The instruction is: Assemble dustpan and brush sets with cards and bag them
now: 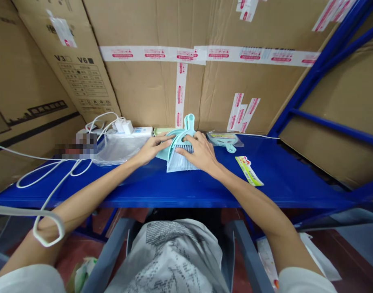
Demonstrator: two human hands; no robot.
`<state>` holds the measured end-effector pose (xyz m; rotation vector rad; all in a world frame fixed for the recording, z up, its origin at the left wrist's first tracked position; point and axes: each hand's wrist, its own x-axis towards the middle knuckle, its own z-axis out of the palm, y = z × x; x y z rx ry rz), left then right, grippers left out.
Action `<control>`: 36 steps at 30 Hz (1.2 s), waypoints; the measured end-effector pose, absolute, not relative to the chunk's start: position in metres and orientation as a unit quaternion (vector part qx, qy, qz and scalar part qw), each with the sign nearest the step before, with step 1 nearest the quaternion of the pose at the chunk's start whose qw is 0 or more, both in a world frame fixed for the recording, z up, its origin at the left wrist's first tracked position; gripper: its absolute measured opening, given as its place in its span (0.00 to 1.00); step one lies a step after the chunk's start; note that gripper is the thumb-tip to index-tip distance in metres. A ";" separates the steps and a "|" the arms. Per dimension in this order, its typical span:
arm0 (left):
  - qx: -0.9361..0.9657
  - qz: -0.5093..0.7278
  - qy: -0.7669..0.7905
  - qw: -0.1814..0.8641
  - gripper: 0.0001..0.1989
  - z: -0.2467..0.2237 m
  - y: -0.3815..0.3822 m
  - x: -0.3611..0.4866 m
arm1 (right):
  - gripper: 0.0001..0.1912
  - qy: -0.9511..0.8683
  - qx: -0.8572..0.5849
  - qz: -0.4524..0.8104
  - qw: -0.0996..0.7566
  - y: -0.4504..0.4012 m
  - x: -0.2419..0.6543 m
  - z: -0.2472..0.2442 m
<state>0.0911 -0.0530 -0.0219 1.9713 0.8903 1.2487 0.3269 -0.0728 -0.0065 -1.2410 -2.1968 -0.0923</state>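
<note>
A light teal hand brush (182, 158) with pale bristles lies over a matching teal dustpan (164, 153) at the middle of the blue table. Their handles point up toward the cardboard wall. My left hand (152, 148) grips the left edge of the dustpan between fingers and thumb. On the other side, my right hand (202, 150) holds the brush at its head, the thumb over the bristles and the fingers at its upper right.
A bagged teal set (225, 140) and a yellow-green label card (249, 171) lie to the right on the blue table (174, 195). Clear plastic bags (119, 148), a white power strip (143, 131) and white cables (52, 162) are at the left.
</note>
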 end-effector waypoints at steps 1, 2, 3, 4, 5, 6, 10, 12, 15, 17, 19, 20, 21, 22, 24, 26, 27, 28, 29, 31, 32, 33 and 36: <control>0.748 0.474 0.339 0.319 0.22 -0.023 -0.052 0.092 | 0.27 -0.830 -0.467 -0.034 0.301 -0.073 0.327 -0.007; 0.745 0.474 0.337 0.325 0.22 -0.024 -0.052 0.092 | 0.27 -0.832 -0.467 -0.034 0.298 -0.073 0.327 -0.007; 0.742 0.476 0.333 0.336 0.22 -0.025 -0.051 0.092 | 0.27 -0.833 -0.466 -0.034 0.296 -0.073 0.327 -0.007; 0.738 0.475 0.328 0.349 0.22 -0.025 -0.051 0.092 | 0.27 -0.834 -0.465 -0.036 0.294 -0.074 0.326 -0.007; 0.737 0.474 0.324 0.357 0.22 -0.026 -0.050 0.092 | 0.27 -0.835 -0.465 -0.037 0.292 -0.074 0.326 -0.007; 0.737 0.472 0.323 0.358 0.22 -0.026 -0.050 0.091 | 0.28 -0.836 -0.465 -0.037 0.290 -0.075 0.325 -0.007; 0.765 0.453 0.353 0.292 0.21 -0.025 -0.050 0.089 | 0.27 -0.841 -0.470 -0.022 0.268 -0.077 0.324 -0.007; 0.779 0.436 0.360 0.270 0.21 -0.026 -0.049 0.089 | 0.26 -0.844 -0.473 -0.006 0.253 -0.077 0.325 -0.006; 0.789 0.426 0.358 0.262 0.21 -0.029 -0.048 0.090 | 0.27 -0.849 -0.474 0.020 0.233 -0.076 0.327 -0.005; 0.782 0.434 0.362 0.263 0.21 -0.030 -0.047 0.093 | 0.27 -0.852 -0.471 0.034 0.228 -0.076 0.330 -0.003; 0.776 0.437 0.372 0.262 0.22 -0.031 -0.048 0.096 | 0.27 -0.855 -0.465 0.049 0.224 -0.075 0.333 0.000; 0.774 0.437 0.378 0.258 0.22 -0.031 -0.048 0.098 | 0.27 -0.857 -0.462 0.056 0.220 -0.075 0.334 0.001; 0.775 0.436 0.382 0.252 0.23 -0.030 -0.049 0.100 | 0.26 -0.859 -0.460 0.061 0.215 -0.075 0.336 0.002; 0.777 0.435 0.385 0.244 0.24 -0.029 -0.050 0.102 | 0.26 -0.861 -0.458 0.065 0.212 -0.075 0.337 0.004; 0.780 0.435 0.389 0.225 0.24 -0.028 -0.053 0.104 | 0.26 -0.861 -0.458 0.068 0.211 -0.076 0.338 0.005; 0.787 0.433 0.384 0.212 0.24 -0.027 -0.054 0.105 | 0.27 -0.858 -0.460 0.065 0.217 -0.077 0.338 0.005; 0.792 0.431 0.380 0.207 0.23 -0.026 -0.055 0.105 | 0.27 -0.857 -0.461 0.063 0.220 -0.078 0.337 0.005; 0.796 0.429 0.376 0.203 0.23 -0.026 -0.055 0.105 | 0.28 -0.857 -0.461 0.060 0.223 -0.079 0.337 0.005; 0.799 0.428 0.374 0.199 0.23 -0.026 -0.055 0.105 | 0.28 -0.857 -0.460 0.057 0.225 -0.080 0.336 0.005; 0.800 0.429 0.374 0.192 0.22 -0.026 -0.056 0.105 | 0.28 -0.861 -0.454 0.055 0.223 -0.081 0.337 0.006; 0.799 0.430 0.375 0.191 0.22 -0.025 -0.057 0.105 | 0.28 -0.863 -0.451 0.057 0.219 -0.081 0.337 0.007; 0.799 0.430 0.375 0.191 0.22 -0.025 -0.057 0.106 | 0.27 -0.865 -0.450 0.060 0.216 -0.081 0.338 0.008; 0.803 0.429 0.370 0.187 0.21 -0.024 -0.058 0.107 | 0.25 -0.868 -0.444 0.067 0.213 -0.081 0.342 0.011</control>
